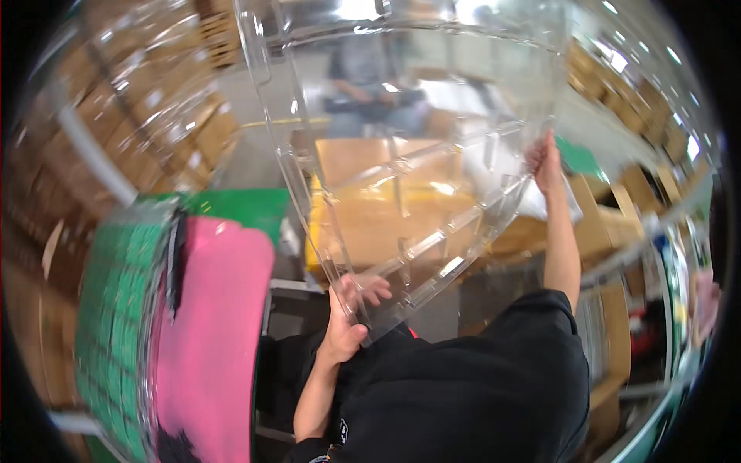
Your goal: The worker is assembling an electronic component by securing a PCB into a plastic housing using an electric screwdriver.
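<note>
A large, clear plastic tray (421, 245) with moulded ribs and compartments is held up, tilted, in front of my body. My left hand (343, 318) grips its lower left corner, the thumb on the near side and the fingers seen through the plastic behind it. On the right edge, higher up and at arm's length, my right hand (546, 163) is closed with its thumb pointing up. Part of that hand's fingers shows blurred through the plastic. The tray looks empty, and the background shows through it.
A pink mat (216, 332) covers the bench at left, beside stacked clear trays with green contents (116, 332). Beyond the held tray sits a cardboard box with yellow tape (386, 224). Film-wrapped cartons (147, 100) rise at far left. Another person (370, 85) appears blurred behind the plastic.
</note>
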`<state>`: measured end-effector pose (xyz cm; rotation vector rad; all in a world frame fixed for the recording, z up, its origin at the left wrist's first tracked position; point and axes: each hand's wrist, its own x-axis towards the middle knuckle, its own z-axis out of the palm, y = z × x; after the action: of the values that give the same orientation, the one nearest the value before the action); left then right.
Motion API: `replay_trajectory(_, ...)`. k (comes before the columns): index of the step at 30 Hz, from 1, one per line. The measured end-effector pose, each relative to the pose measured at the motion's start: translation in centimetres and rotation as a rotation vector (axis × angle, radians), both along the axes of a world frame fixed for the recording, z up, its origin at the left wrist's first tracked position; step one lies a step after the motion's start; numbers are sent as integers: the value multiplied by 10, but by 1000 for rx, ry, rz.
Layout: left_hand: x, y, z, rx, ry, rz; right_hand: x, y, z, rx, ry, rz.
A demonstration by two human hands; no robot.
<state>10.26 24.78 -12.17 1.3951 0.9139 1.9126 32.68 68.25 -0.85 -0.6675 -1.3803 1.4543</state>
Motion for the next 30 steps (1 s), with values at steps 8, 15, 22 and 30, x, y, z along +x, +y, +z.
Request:
replay_trajectory(8, 82, 30, 9, -182, 29, -453, 233, -74, -131, -279, 71, -700)
replay_trajectory(15, 109, 46, 16, -145, 310, -562, 429, -309, -249, -635, -183, -878)
replay_trajectory(22, 130, 61, -26, -338, 334, -692, 501, -446, -284, -940, -1260, -1377)
replay_trajectory(30, 110, 64, -54, -536, 357, -567, 416, -343, -258, -1216, -1562, -1433)
